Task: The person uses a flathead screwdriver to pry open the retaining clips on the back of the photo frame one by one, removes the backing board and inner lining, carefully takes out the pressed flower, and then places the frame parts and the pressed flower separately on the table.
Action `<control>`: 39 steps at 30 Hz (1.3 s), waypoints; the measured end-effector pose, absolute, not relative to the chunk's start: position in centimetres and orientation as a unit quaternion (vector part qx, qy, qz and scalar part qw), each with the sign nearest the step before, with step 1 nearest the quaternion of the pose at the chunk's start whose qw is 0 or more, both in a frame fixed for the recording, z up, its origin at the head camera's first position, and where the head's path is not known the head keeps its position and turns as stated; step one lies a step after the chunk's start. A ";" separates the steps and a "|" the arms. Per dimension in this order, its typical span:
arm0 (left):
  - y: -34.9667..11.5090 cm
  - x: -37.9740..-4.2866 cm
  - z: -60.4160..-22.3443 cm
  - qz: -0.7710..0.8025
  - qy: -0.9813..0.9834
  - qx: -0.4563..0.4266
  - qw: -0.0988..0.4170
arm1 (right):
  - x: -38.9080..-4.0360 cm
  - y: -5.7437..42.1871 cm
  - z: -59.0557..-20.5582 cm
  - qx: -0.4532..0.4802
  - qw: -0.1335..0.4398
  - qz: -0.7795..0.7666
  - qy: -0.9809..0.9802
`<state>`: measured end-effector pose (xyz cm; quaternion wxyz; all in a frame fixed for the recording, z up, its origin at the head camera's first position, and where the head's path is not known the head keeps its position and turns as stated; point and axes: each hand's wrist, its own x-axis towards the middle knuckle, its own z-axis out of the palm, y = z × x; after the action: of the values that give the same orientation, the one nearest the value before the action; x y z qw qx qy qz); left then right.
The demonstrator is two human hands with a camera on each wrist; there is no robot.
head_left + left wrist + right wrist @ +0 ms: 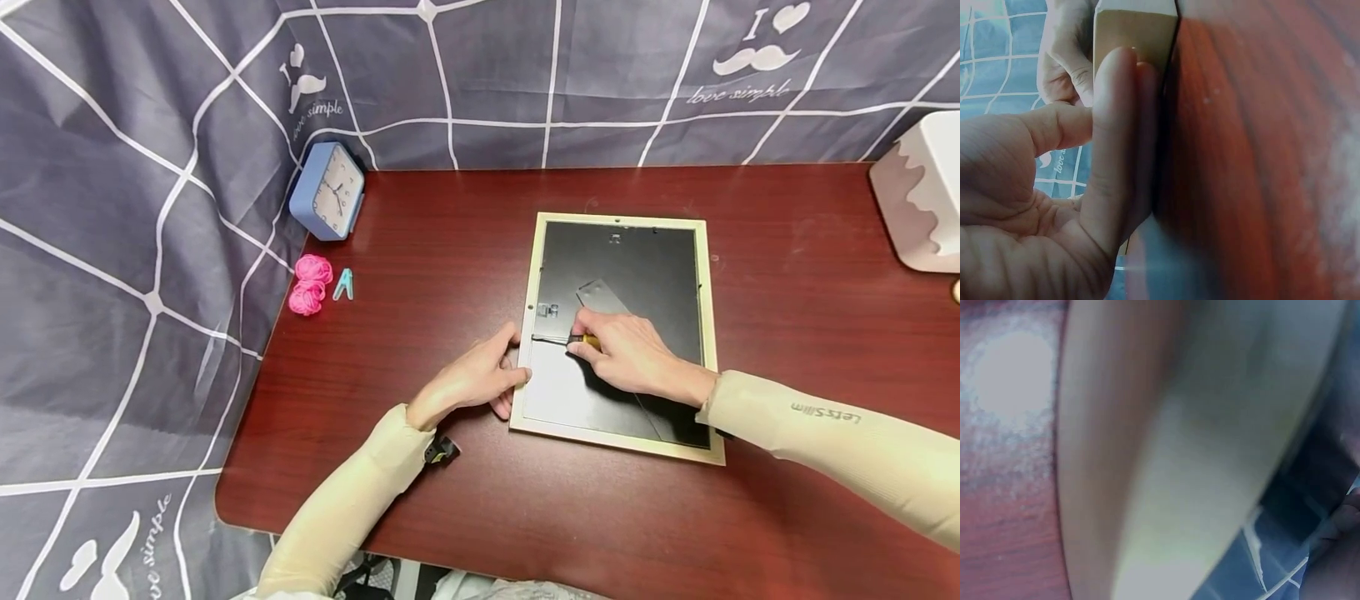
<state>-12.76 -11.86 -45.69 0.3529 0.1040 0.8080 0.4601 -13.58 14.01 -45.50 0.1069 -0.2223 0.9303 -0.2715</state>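
Observation:
A picture frame (618, 448) with a cream border lies back side up on the table, its black backing board (667, 267) showing. My right hand (630, 350) is over the board and grips a screwdriver (588, 341) with a yellow and black handle. The screwdriver's shaft points left, its tip at the frame's left inner edge. My left hand (480, 371) steadies the left border: the thumb rests on top and straight fingers (1116, 112) press along the outer side. A stand flap (600, 296) on the board is partly hidden under the right hand.
A blue alarm clock (327, 192) stands at the table's back left corner. Near it lie pink yarn balls (309, 285) and a small teal clip (343, 284). A white and beige container (922, 196) is at the far right. Grey checked cloth (495, 83) hangs behind the table.

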 end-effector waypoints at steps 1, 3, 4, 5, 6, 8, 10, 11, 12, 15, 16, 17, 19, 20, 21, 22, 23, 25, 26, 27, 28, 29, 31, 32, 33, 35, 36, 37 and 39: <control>-11.9 -12.8 -45.7 0.456 0.810 0.105 0.352 | -13.6 14.0 -45.5 -0.223 0.106 -0.271 0.930; -11.8 -12.8 -45.7 0.454 0.811 0.106 0.352 | -13.6 14.1 -45.4 -0.225 0.106 -0.271 0.930; -11.9 -12.9 -45.7 0.455 0.810 0.106 0.353 | -13.6 14.1 -45.4 -0.226 0.106 -0.272 0.929; -11.9 -12.9 -45.7 0.456 0.809 0.106 0.355 | -13.6 14.1 -45.4 -0.228 0.106 -0.272 0.929; -11.9 -12.9 -45.6 0.458 0.807 0.106 0.356 | -13.6 14.1 -45.4 -0.230 0.105 -0.273 0.928; -11.9 -12.8 -45.6 0.462 0.805 0.107 0.358 | -13.6 14.1 -45.4 -0.233 0.104 -0.273 0.928; -11.9 -12.8 -45.6 0.464 0.803 0.109 0.359 | -13.6 14.1 -45.4 -0.236 0.102 -0.273 0.927; -11.9 -12.8 -45.6 0.466 0.801 0.110 0.359 | -13.6 14.0 -45.4 -0.238 0.101 -0.273 0.927; -12.0 -12.8 -45.6 0.467 0.801 0.111 0.359 | -13.6 14.0 -45.4 -0.239 0.100 -0.273 0.927; -12.1 -12.8 -45.6 0.473 0.796 0.112 0.361 | -13.6 14.0 -45.5 -0.243 0.097 -0.271 0.926; -12.1 -12.8 -45.6 0.475 0.794 0.112 0.363 | -13.6 14.0 -45.6 -0.245 0.096 -0.270 0.926; -12.1 -12.8 -45.7 0.477 0.792 0.111 0.365 | -13.6 13.9 -45.6 -0.247 0.095 -0.269 0.926; -12.2 -12.8 -45.7 0.480 0.789 0.111 0.368 | -13.6 13.9 -45.5 -0.249 0.095 -0.267 0.926; -12.2 -12.8 -45.7 0.481 0.788 0.111 0.369 | -13.6 13.9 -45.5 -0.249 0.095 -0.266 0.926; -12.2 -12.8 -45.7 0.479 0.789 0.113 0.369 | -13.6 13.9 -45.4 -0.249 0.096 -0.265 0.927; -12.2 -12.9 -45.7 0.477 0.790 0.115 0.367 | -13.6 13.9 -45.3 -0.248 0.095 -0.264 0.927; -12.1 -12.9 -45.8 0.474 0.792 0.117 0.365 | -13.6 14.0 -45.3 -0.247 0.096 -0.263 0.927; -12.0 -12.9 -45.8 0.469 0.798 0.120 0.360 | -13.6 14.1 -45.2 -0.247 0.099 -0.263 0.927; -11.9 -12.9 -45.8 0.464 0.801 0.123 0.358 | -13.6 14.1 -45.1 -0.248 0.100 -0.264 0.927; -11.9 -12.8 -45.8 0.459 0.804 0.127 0.356 | -13.6 14.2 -45.1 -0.249 0.100 -0.264 0.926; -11.8 -12.8 -45.8 0.457 0.805 0.128 0.356 | -13.5 14.3 -45.1 -0.250 0.100 -0.265 0.926; -11.7 -12.7 -45.8 0.455 0.806 0.129 0.356 | -13.5 14.4 -45.1 -0.251 0.100 -0.267 0.925; -11.5 -12.7 -45.7 0.455 0.804 0.129 0.360 | -13.4 14.5 -45.2 -0.254 0.093 -0.272 0.923; -11.5 -12.7 -45.7 0.453 0.805 0.129 0.361 | -13.4 14.6 -45.3 -0.255 0.090 -0.276 0.922; -11.4 -12.7 -45.7 0.453 0.804 0.126 0.363 | -13.4 14.6 -45.4 -0.256 0.083 -0.274 0.923; -11.5 -12.8 -45.6 0.455 0.802 0.120 0.368 | -13.4 14.6 -45.6 -0.259 0.074 -0.276 0.923; -11.5 -12.8 -45.6 0.456 0.801 0.117 0.370 | -13.5 14.6 -45.7 -0.260 0.072 -0.277 0.922; -11.6 -12.9 -45.6 0.456 0.802 0.115 0.370 | -13.5 14.5 -45.7 -0.261 0.073 -0.276 0.922; -11.7 -12.9 -45.5 0.457 0.801 0.115 0.369 | -13.6 14.3 -45.7 -0.258 0.077 -0.275 0.923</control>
<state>-12.94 -11.70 -45.53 0.3694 0.1145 0.8011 0.4568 -13.58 14.31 -45.65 0.0767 -0.2585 0.9229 -0.2750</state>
